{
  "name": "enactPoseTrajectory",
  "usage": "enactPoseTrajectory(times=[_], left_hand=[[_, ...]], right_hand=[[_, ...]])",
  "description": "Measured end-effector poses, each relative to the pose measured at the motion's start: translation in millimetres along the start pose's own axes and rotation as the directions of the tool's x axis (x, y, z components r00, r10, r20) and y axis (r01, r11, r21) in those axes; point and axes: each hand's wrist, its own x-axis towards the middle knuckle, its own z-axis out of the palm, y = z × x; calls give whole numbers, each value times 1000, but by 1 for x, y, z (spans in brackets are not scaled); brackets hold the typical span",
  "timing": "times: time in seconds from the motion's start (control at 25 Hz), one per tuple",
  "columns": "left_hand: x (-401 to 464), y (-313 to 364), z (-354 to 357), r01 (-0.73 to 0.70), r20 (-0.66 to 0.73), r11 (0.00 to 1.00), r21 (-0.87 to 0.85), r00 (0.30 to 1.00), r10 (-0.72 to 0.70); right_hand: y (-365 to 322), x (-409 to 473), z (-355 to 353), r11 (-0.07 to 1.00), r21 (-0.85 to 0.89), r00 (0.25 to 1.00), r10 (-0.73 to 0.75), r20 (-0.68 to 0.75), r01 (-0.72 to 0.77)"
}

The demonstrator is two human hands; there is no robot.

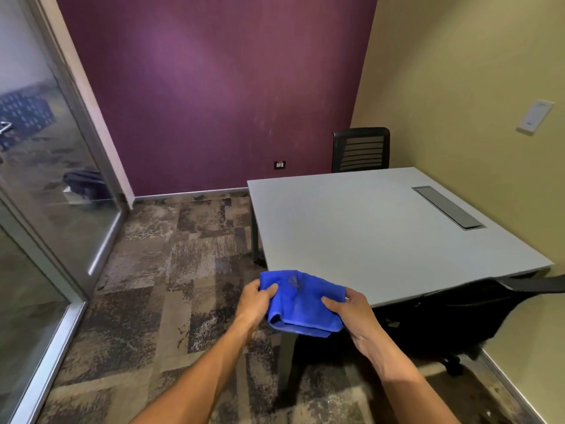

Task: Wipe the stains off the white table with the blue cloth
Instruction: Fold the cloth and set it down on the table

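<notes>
Writing: none can be read; the wall plate (535, 117) at 2 o'clock on the yellow-green wall carries marks too small to make out, and the socket (279, 164) low on the purple wall (214, 87) shows no legible text.
Blue cloth (301, 301): folded into a thick pad, held in the air at the near left corner of the white table (382, 234), about 6 o'clock in view; its far edge overlaps the table corner, though whether it touches the top I cannot tell.
Cloth axis: long side runs roughly 10 o'clock to 4 o'clock, the rolled fold hanging at the near edge; a faint dark smudge sits near its far middle.
Left hand (255, 301): closed on the cloth's left end, thumb on top, fingers tucked under.
Right hand (351, 310): closed on the cloth's right end, thumb across the top, fingers beneath.
Table: square pale top, a grey cable slot (448, 207) at 2 o'clock near the wall; stains are not distinguishable from here.
Far chair (360, 149): black, slatted back, at 12 o'clock behind the table.
Near chair (452, 322): black, pushed under the table's near edge at 4 o'clock.
Floor: mottled brown and grey carpet (153, 301).
Glass partition (46, 179): at 9 o'clock, metal-framed.
</notes>
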Motion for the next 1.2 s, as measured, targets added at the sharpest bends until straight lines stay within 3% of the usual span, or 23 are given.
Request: enactPoseTrajectory(times=[0.36, 0.64, 0.84, 1.04, 1.2], left_hand=[[15, 16, 46, 12, 135, 996, 87, 991, -24], [70, 23, 72, -38, 188, 994, 103, 982, 18], [130, 48, 91, 36, 260, 996, 78, 964, -56], [193, 67, 100, 39, 243, 999, 8, 969, -40], [228, 72, 109, 85, 141, 992, -95, 987, -71]], right_hand=[[-5, 24, -87, 993, -3, 993, 117, 31, -117], [-12, 69, -101, 994, 82, 997, 66, 28, -68], [-35, 120, -120, 998, 40, 999, 43, -30, -41], [-65, 181, -123, 997, 9, 997, 70, -29, -70], [-75, 228, -114, 995, 0, 992, 98, -76, -98]])
